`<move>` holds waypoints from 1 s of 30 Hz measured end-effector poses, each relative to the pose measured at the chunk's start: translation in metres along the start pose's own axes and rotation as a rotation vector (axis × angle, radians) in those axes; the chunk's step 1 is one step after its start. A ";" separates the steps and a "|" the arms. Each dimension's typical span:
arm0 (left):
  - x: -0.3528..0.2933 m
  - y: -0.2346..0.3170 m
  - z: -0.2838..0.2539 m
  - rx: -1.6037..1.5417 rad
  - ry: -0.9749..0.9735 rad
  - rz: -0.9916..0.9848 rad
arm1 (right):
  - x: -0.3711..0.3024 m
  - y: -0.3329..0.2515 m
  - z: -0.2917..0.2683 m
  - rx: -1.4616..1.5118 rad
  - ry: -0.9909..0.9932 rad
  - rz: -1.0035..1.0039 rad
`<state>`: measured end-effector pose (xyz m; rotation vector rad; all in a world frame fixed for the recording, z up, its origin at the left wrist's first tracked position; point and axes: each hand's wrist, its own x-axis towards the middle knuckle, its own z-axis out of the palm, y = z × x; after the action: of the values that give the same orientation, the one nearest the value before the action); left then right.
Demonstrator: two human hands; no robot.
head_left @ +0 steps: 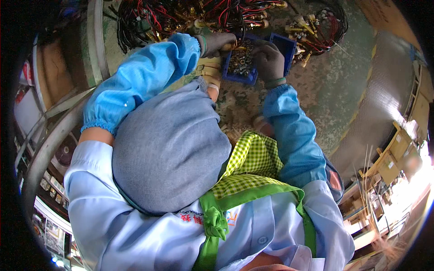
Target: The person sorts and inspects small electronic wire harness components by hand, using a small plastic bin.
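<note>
Worn green bench top [334,86], shelving w/ cardboard boxes [398,153] right, bright glare.

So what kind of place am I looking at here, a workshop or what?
Most likely a factory assembly bench for wiring. Bundles of red and black wire harnesses lie on the worktable, gloved hands reach into a blue parts bin of small metal fittings, and cardboard boxes sit on shelving nearby.

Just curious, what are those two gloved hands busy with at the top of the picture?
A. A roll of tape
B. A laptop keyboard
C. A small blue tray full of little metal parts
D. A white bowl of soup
C: the left hand and the right hand, both in dark gloves, rest on a small blue tray holding little metal parts, with bundles of red and black wires just beyond.
</note>
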<state>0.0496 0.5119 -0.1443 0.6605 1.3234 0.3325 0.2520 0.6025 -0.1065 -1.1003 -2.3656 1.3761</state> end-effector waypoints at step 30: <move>0.043 -0.019 0.014 -0.108 0.342 0.418 | 0.023 0.038 0.017 0.709 -0.125 0.670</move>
<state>0.0703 0.5191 -0.1884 0.8128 1.4721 0.8817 0.2466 0.6179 -0.1513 -1.6306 -1.3452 2.2875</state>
